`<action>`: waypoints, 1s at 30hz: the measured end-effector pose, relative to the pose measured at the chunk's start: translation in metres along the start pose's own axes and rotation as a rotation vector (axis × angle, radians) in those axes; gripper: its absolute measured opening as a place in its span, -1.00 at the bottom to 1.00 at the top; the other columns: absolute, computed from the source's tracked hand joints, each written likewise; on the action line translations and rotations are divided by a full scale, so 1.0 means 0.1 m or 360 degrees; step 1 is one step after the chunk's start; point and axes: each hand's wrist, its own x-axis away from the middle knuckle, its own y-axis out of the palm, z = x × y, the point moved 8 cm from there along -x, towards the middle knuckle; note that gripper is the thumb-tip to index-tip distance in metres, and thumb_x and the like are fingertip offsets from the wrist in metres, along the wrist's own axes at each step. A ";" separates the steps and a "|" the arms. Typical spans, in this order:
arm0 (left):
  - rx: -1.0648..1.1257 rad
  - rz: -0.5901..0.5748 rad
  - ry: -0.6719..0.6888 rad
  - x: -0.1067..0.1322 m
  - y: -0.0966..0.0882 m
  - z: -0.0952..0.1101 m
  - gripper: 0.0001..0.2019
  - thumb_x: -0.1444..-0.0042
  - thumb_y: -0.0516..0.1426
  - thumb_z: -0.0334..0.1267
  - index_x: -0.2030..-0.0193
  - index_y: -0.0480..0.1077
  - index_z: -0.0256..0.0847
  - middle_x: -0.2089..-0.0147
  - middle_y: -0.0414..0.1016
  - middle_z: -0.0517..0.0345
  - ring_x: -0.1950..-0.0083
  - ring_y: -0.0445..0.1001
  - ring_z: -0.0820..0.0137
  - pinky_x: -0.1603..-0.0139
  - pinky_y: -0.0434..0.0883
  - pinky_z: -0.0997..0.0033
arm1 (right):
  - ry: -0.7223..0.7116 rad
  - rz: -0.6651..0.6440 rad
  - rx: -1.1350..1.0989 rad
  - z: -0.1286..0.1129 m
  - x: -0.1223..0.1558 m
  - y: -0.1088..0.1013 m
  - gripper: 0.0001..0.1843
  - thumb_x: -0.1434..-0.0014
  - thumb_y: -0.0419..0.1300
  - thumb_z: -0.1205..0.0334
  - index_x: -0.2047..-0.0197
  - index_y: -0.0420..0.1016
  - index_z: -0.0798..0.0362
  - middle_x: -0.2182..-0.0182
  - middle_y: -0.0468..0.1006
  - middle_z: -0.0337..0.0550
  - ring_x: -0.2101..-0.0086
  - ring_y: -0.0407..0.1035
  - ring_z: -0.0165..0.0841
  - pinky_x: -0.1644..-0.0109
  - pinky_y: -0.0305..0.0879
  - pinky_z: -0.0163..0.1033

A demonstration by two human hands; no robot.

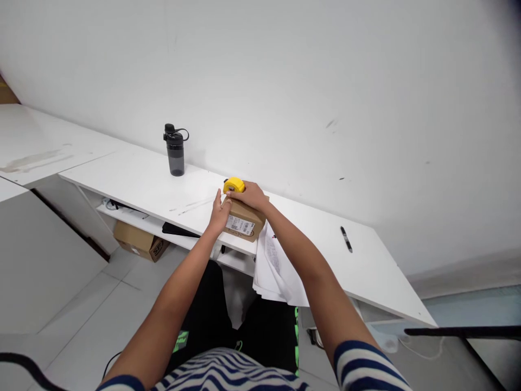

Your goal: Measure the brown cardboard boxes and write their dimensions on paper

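A small brown cardboard box (243, 222) with a white label sits near the front edge of the white desk (138, 184). My left hand (220, 214) presses against the box's left side, fingers together. My right hand (246, 195) rests on top of the box and grips a yellow tape measure (234, 185) at the box's far edge.
A dark water bottle (175, 150) stands on the desk to the left. White plastic bags (277, 269) hang over the desk edge beside the box. A black pen (346, 239) lies to the right. A cardboard box (140, 241) sits on the floor under the desk.
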 end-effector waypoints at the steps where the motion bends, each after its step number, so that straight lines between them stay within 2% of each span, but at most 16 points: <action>1: 0.0010 0.0004 -0.0056 0.03 0.01 -0.02 -0.38 -0.25 0.14 -0.10 -0.43 0.19 -0.11 -0.45 0.29 -0.07 -0.46 0.27 0.11 -0.46 0.24 0.08 | 0.0060 0.0087 0.0026 0.04 0.02 -0.06 -0.49 -0.09 0.25 -0.28 0.15 0.57 0.00 0.21 0.66 -0.18 0.25 0.45 -0.28 0.21 0.25 -0.24; 4: -0.0005 0.0072 -0.0092 0.19 0.06 -0.02 -0.44 -0.30 0.06 -0.09 -0.41 0.22 -0.12 -0.53 0.14 -0.03 -0.55 0.10 0.15 -0.56 0.07 0.10 | 0.0303 0.0336 0.0090 0.19 0.12 -0.28 -0.43 -0.13 0.17 -0.33 0.10 0.55 0.00 0.16 0.67 -0.07 0.21 0.48 -0.20 0.19 0.29 -0.20; 7: -0.0094 0.0124 -0.0198 0.41 0.15 -0.04 -0.33 -0.26 0.11 -0.07 -0.48 0.07 -0.10 -0.60 -0.08 -0.04 -0.63 -0.21 0.11 -0.61 -0.15 0.00 | 0.0489 0.0464 0.0169 0.31 0.22 -0.45 -0.33 -0.17 0.13 -0.29 -0.14 0.45 0.05 0.03 0.64 0.06 0.11 0.50 -0.09 0.12 0.33 -0.14; 9: -0.0129 0.0114 -0.0302 0.50 0.20 -0.06 -0.19 -0.21 0.17 -0.05 -0.53 -0.06 -0.10 -0.62 -0.18 -0.07 -0.64 -0.34 0.05 -0.60 -0.23 -0.11 | 0.0514 0.0480 0.0216 0.33 0.25 -0.50 -0.19 -0.21 0.11 -0.25 -0.37 0.23 0.07 -0.04 0.61 0.11 0.04 0.50 -0.02 0.07 0.34 -0.10; 11: -0.0145 0.0118 -0.0244 0.46 0.18 0.02 -0.12 -0.18 0.21 -0.03 -0.54 -0.13 -0.06 -0.62 -0.19 -0.05 -0.64 -0.39 0.03 -0.59 -0.25 -0.13 | 0.0472 0.0458 0.0275 0.29 0.26 -0.49 -0.09 -0.25 0.08 -0.22 -0.51 -0.02 0.04 -0.05 0.61 0.12 0.02 0.50 0.01 0.05 0.34 -0.08; 13: -0.0158 0.0145 -0.0047 0.29 0.12 0.15 -0.13 -0.16 0.22 -0.03 -0.53 -0.10 -0.01 -0.62 -0.16 0.00 -0.64 -0.34 0.04 -0.60 -0.23 -0.08 | 0.0409 0.0414 0.0356 0.23 0.25 -0.44 -0.11 -0.30 0.03 -0.20 -0.54 -0.12 0.01 -0.01 0.63 0.10 0.04 0.52 0.00 0.06 0.34 -0.08; 15: -0.0161 0.0123 0.0071 0.09 0.07 0.20 -0.18 -0.13 0.23 -0.11 -0.49 0.01 -0.03 -0.58 -0.03 -0.03 -0.62 -0.16 0.04 -0.58 -0.08 -0.04 | 0.0347 0.0374 0.0466 0.16 0.23 -0.38 -0.19 -0.35 -0.01 -0.18 -0.53 -0.06 -0.03 0.04 0.65 0.08 0.08 0.53 -0.01 0.07 0.34 -0.09; 18: 0.0057 -0.0045 -0.0096 -0.11 0.12 0.01 -0.35 -0.12 0.19 -0.15 -0.36 0.19 -0.16 -0.38 0.30 -0.16 -0.37 0.35 0.06 -0.36 0.34 0.02 | 0.0259 0.0308 0.0641 0.06 0.21 -0.27 -0.31 -0.38 -0.05 -0.15 -0.46 0.10 -0.05 0.12 0.66 0.08 0.15 0.54 -0.04 0.11 0.32 -0.12; 20: 0.0210 -0.0062 -0.0154 -0.14 0.16 -0.11 -0.43 -0.13 0.16 -0.14 -0.28 0.25 -0.19 -0.24 0.41 -0.13 -0.16 0.51 0.15 -0.18 0.49 0.11 | 0.0197 0.0276 0.0732 0.00 0.20 -0.21 -0.37 -0.40 -0.06 -0.12 -0.42 0.16 -0.04 0.16 0.67 0.07 0.20 0.54 -0.05 0.14 0.32 -0.12; 23: 0.0244 -0.0013 -0.0113 -0.12 0.17 -0.18 -0.49 -0.10 0.17 -0.15 -0.21 0.29 -0.17 -0.14 0.46 -0.04 -0.04 0.53 0.25 -0.11 0.51 0.21 | 0.0139 0.0272 0.0803 -0.05 0.17 -0.17 -0.42 -0.41 -0.06 -0.08 -0.39 0.17 -0.04 0.18 0.67 0.08 0.22 0.53 -0.06 0.16 0.31 -0.13; 30: 0.0189 -0.0029 -0.0082 -0.14 0.17 -0.17 -0.50 -0.09 0.15 -0.14 -0.19 0.29 -0.17 -0.09 0.47 0.01 -0.01 0.53 0.28 -0.09 0.50 0.24 | 0.0179 0.0210 0.0814 -0.04 0.10 -0.12 -0.43 -0.41 -0.04 -0.06 -0.39 0.15 -0.02 0.16 0.67 0.08 0.22 0.52 -0.08 0.16 0.29 -0.15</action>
